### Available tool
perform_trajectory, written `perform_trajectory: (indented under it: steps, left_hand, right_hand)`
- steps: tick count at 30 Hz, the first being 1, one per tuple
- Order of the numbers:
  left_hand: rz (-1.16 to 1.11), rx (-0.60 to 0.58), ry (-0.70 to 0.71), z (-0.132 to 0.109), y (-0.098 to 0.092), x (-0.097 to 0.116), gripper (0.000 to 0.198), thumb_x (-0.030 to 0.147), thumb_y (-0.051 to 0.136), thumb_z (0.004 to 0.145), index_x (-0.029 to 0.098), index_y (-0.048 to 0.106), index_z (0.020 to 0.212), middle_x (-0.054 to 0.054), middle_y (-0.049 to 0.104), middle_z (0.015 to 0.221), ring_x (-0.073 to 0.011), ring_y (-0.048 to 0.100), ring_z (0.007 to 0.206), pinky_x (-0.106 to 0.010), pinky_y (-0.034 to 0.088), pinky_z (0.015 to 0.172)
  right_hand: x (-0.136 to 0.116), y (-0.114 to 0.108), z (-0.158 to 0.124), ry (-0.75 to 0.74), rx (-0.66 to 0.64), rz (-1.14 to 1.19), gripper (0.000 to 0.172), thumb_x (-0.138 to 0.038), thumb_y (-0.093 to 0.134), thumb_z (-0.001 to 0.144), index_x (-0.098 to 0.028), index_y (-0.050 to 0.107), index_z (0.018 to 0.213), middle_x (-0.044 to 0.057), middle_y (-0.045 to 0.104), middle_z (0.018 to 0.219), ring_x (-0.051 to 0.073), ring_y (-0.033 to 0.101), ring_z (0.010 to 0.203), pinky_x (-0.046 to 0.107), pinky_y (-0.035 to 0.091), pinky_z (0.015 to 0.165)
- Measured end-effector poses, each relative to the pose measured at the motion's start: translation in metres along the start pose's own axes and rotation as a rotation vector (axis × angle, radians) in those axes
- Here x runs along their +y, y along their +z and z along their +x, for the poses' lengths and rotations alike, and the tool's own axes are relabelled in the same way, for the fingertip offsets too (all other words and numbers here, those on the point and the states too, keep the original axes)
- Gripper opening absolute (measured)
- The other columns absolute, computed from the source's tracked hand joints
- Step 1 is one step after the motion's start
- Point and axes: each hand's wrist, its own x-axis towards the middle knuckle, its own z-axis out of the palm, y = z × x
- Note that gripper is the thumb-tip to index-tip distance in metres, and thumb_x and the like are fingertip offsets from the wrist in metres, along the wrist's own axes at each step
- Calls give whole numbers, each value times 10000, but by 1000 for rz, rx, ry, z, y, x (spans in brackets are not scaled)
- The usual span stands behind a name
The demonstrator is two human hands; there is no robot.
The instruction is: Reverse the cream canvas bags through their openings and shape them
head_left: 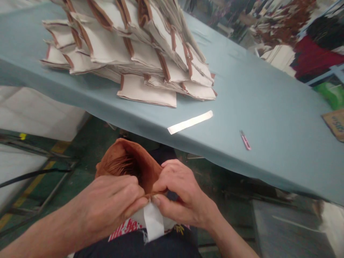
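Note:
Close to my body, a brown fabric bag (150,157) gapes at the top, with folded brown material inside it. My left hand (113,197) pinches the bag's near rim, its fingers curled. Right beside it, my right hand (182,191) grips the same rim between thumb and bent forefinger. The fingertips of both hands almost meet there. A white strip (154,221) hangs down from the rim below the fingertips, its lower end frayed. The underside of the bag is hidden by my hands and forearms.
Stacks of cream fabric pieces with brown edging (147,91) lie on the blue-covered table (268,107) ahead. A loose white strip (190,122) and a small pink-handled cutter (245,139) rest near its front edge. A cardboard box (334,123) stands at the far right.

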Motion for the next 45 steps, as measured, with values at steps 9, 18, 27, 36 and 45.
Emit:
perform_trajectory:
  steps: [9, 18, 27, 36, 45]
  left_hand:
    - [-288, -185, -256, 17, -12, 0, 400, 274, 568, 1141, 240, 573, 743, 79, 671, 673, -107, 595, 591, -247, 401, 575]
    - [-47, -171, -51, 18, -8, 6, 346, 99, 488, 1056, 258, 510, 749, 75, 603, 638, -122, 527, 517, -328, 327, 536]
    - [94, -101, -50, 28, 1, 18, 336, 95, 458, 1020, 264, 494, 732, 74, 574, 593, -120, 510, 470, -334, 313, 520]
    - [-458, -144, -386, -2, 17, 13, 367, 338, 569, 1139, 246, 587, 784, 82, 639, 700, -96, 619, 653, -187, 443, 626]
    - [-1125, 47, -893, -12, 49, 19, 734, 896, 684, 930, 252, 419, 698, 96, 339, 626, -99, 279, 533, -228, 253, 473]
  right_hand:
    - [-13, -12, 6, -41, -84, -233, 215, -250, 603, 1151, -238, 693, 956, -20, 768, 785, 149, 679, 713, 347, 538, 1096]
    - [-12, -25, 0, 20, -277, -129, 189, -192, 555, 1138, -209, 725, 1054, 30, 817, 873, 173, 750, 815, 342, 537, 894]
    - [-15, -36, -2, 180, -319, 11, 181, -206, 588, 1080, -194, 760, 1023, 19, 809, 857, 170, 735, 793, 326, 497, 835]
    - [-1, -14, -3, 447, -320, 555, 538, -515, 585, 1159, -239, 428, 725, -86, 384, 630, 87, 362, 542, 254, 301, 564]
    - [-2, 25, -13, 119, 50, 133, 250, -197, 527, 1003, -262, 426, 784, -62, 519, 644, 104, 438, 542, 276, 357, 590]
